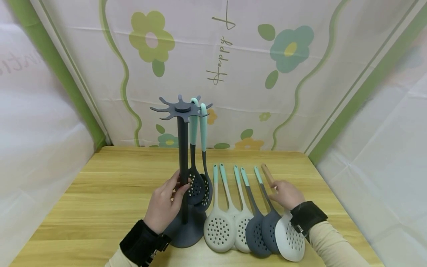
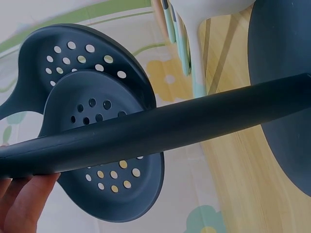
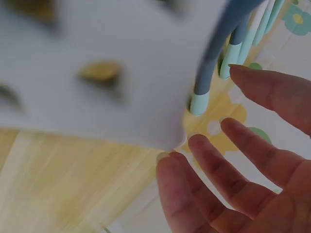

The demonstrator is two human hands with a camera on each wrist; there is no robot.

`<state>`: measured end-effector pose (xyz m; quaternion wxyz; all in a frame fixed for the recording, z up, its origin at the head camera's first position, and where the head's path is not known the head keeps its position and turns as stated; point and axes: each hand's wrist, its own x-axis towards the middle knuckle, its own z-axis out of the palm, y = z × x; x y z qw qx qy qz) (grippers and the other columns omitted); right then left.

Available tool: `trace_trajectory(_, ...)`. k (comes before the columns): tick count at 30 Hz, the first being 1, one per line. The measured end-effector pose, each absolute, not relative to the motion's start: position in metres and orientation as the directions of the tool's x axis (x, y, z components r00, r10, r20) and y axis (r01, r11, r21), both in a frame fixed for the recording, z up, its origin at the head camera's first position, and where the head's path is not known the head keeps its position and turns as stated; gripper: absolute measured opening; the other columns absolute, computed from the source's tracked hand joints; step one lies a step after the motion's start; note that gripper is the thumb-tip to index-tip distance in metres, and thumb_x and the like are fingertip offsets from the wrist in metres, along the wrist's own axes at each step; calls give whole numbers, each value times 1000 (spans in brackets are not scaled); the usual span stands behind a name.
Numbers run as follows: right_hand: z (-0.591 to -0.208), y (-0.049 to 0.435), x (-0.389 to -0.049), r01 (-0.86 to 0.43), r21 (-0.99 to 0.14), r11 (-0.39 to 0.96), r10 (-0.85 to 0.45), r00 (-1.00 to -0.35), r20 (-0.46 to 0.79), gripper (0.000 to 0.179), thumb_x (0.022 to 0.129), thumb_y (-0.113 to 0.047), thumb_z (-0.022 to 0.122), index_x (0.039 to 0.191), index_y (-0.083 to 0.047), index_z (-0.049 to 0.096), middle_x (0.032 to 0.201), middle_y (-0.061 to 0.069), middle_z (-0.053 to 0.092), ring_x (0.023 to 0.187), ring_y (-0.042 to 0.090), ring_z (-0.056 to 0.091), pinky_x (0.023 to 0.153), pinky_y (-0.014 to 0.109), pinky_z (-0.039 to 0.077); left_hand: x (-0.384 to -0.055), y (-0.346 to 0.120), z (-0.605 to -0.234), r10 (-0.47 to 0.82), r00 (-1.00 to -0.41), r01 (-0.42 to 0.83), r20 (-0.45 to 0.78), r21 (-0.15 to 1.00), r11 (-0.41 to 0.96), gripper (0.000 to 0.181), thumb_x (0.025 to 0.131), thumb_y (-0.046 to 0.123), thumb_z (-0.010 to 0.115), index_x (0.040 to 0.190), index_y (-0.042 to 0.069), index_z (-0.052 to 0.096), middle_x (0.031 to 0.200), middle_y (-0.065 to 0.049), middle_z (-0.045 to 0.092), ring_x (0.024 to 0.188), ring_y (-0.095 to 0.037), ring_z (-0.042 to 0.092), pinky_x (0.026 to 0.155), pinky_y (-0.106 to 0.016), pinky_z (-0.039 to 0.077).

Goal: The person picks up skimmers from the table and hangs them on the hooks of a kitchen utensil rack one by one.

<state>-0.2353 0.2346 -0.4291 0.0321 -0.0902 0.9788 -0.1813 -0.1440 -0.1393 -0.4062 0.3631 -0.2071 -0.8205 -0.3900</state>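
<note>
My left hand point(image 1: 165, 204) grips the black pole of a utensil stand point(image 1: 183, 155), and its fingers also show at the pole's underside in the left wrist view. Two dark slotted spoons point(image 2: 104, 116) with mint handles hang from the stand's pronged top. At the right end of a row of skimmers lies a white skimmer point(image 1: 289, 239) with a wooden handle. Over that handle is my right hand point(image 1: 288, 194), its fingers spread and loosely bent. The right wrist view shows the blurred white skimmer head beside the fingertips; nothing is visibly gripped there.
Left of the white skimmer lie two dark skimmers point(image 1: 257, 237) and several pale grey skimmers point(image 1: 219, 230), mint handles pointing away. The stand's round base point(image 1: 186, 237) rests on the wooden table point(image 1: 100, 207). A flower-printed cloth point(image 1: 247, 111) rises behind the table's far edge.
</note>
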Motion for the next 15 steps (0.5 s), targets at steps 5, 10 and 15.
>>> trace_trajectory(5,-429,238,-235,-159,-356,921,-185,-982,-39,44,83,-16,75,117,11,68,102,24,71,78,27,65,63,45,56,-143,-139,-406,58,-642,632,765,485,604,36,89,-1,67,124,-7,63,94,-12,75,76,-19,73,58,-25,60)
trace_trajectory(10,-430,241,-236,-152,-347,925,-177,-983,-43,45,84,-13,74,120,13,66,102,25,69,82,30,67,65,47,57,-143,-139,-405,58,-645,631,762,488,603,34,90,0,67,124,-6,63,94,-11,75,77,-19,72,59,-24,60)
trace_trajectory(15,-433,245,-236,-143,-338,930,-167,-985,-42,41,85,-9,72,118,15,66,102,27,69,86,35,68,70,51,58,-142,-138,-404,60,-646,632,761,490,601,35,90,-1,67,125,-6,63,94,-12,75,77,-20,72,59,-25,60)
